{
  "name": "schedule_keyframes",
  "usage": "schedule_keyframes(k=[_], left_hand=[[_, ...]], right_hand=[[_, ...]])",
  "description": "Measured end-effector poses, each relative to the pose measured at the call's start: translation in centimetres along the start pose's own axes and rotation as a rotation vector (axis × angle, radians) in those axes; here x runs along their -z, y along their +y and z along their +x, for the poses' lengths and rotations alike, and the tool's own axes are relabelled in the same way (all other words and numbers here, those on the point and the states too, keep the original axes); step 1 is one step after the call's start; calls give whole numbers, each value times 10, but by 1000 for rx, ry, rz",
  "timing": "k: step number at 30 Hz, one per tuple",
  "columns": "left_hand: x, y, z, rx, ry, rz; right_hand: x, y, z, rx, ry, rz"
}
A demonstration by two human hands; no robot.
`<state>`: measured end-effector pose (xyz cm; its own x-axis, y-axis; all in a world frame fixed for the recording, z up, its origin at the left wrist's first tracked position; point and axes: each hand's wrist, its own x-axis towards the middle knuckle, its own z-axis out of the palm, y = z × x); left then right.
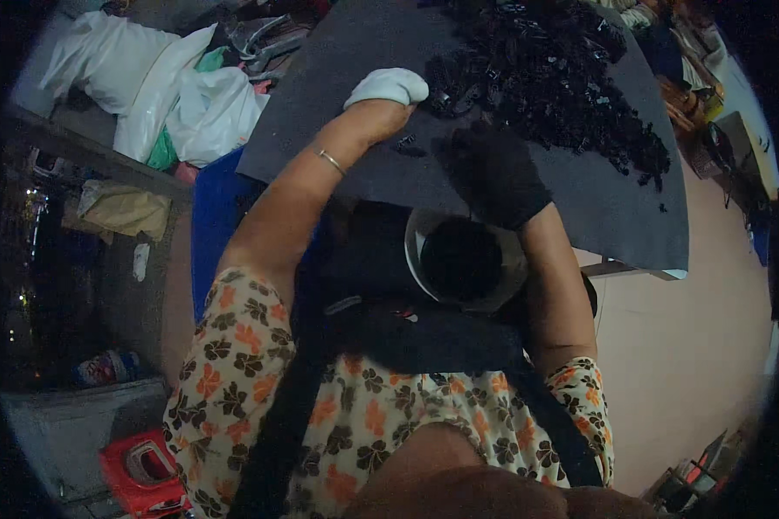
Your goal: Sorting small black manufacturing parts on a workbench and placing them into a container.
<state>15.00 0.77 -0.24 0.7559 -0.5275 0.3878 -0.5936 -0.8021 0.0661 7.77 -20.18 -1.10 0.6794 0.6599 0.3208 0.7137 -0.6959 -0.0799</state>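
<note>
A heap of small black parts (545,78), shiny in places, spreads over the grey-covered table (294,130). At its left edge is my left hand (388,87) in a white glove, rounded with the fingers curled under, so what they hold is hidden. My right hand (498,177), in a black glove, reaches over the near side of the heap. Its fingers blend into the dark cloth and parts. Below it, close to my body, a pale round tub (414,259) holds a dark mass. A few loose black pieces (409,145) lie between the hands.
White plastic bags (208,112) are piled left of the table, beside a blue panel (216,233). Another person's hand (682,105) shows at the far right edge. A red plastic item (143,467) stands low on the left. The table's corner (671,273) juts out right.
</note>
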Motion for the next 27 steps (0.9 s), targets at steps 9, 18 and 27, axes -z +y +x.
schedule_keyframes(k=[9,18,27], left_hand=[[17,15,-17,92,-56,-203],[48,72,-48,222,28,-823],[48,89,-69,104,255,-872]], right_hand=[[25,-18,-15,-235,236,362],[10,-19,-33,-311,564,561],[18,-27,-40,1,510,516]])
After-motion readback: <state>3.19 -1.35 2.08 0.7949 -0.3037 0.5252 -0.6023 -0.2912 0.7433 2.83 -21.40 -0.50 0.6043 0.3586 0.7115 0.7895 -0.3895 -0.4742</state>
